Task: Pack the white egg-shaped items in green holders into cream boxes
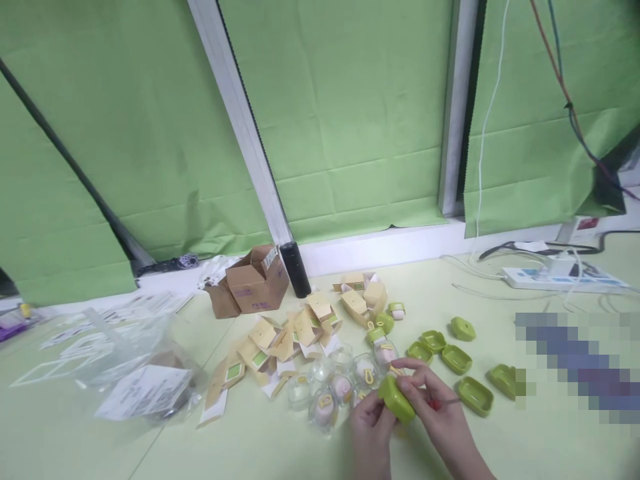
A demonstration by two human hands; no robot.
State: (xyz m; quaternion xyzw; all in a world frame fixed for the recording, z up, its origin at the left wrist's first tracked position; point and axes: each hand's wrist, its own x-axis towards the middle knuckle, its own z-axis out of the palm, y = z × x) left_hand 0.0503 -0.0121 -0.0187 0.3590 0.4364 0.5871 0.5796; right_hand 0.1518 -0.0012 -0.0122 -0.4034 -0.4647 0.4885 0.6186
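Both hands meet at the lower edge of the view, just above the pale bench [280, 447]. Left hand [369, 427] pinches the green shell [396, 399] from the left with fingertips closed on it. Right hand [440, 410] grips its upper right edge between thumb and forefinger; a thin red-tipped rod [447, 402] appears to lie under its fingers, though blur prevents confirmation. Shell description: small, glossy lime-green plastic, rounded rectangular outline, held tilted. Similar green shells [475, 396] lie to the right. Clear domes [325, 403] lie just beyond the hands, kraft packets [307, 327] farther back, a cardboard box [257, 287] beside a black cylinder [296, 269].
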